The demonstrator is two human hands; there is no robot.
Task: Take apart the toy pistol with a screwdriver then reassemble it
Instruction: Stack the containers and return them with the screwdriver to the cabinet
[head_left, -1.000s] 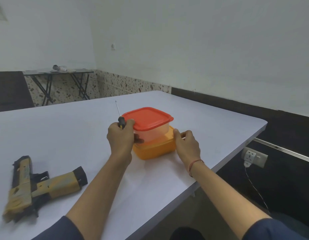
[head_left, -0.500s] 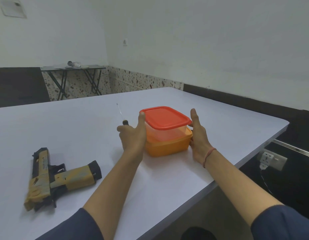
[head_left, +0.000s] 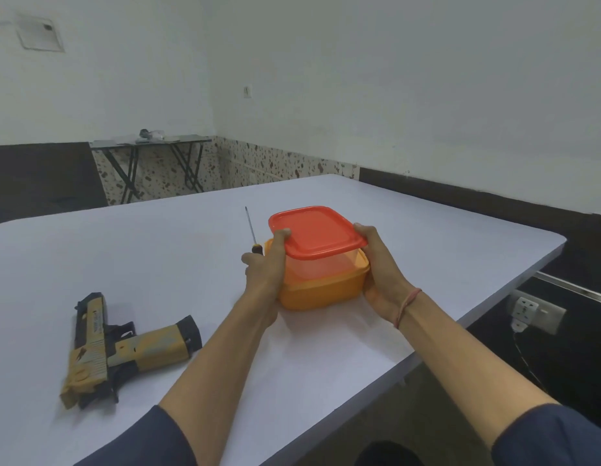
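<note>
Looking from the head camera, the left hand (head_left: 263, 267) closes its grip round the black handle of a screwdriver (head_left: 251, 230), whose thin shaft points up toward 12 o'clock. The same hand's thumb presses on the 9 o'clock edge of the red lid (head_left: 316, 232). That lid covers a clear container (head_left: 326, 265), which sits nested in an orange container (head_left: 322, 294) on the white tabletop (head_left: 178, 257). The right hand (head_left: 380, 274), with a red thread round the wrist, clasps the stack from 3 o'clock. Its thumb is hooked on the lid's rim, its palm lies against the orange wall, and its fingers are hidden behind the boxes. The toy pistol (head_left: 124, 344), tan and black, lies flat on its side at 8 o'clock from the containers, well apart from both hands. A wall socket (head_left: 534, 309) sits below the tabletop's edge at 3 o'clock.
</note>
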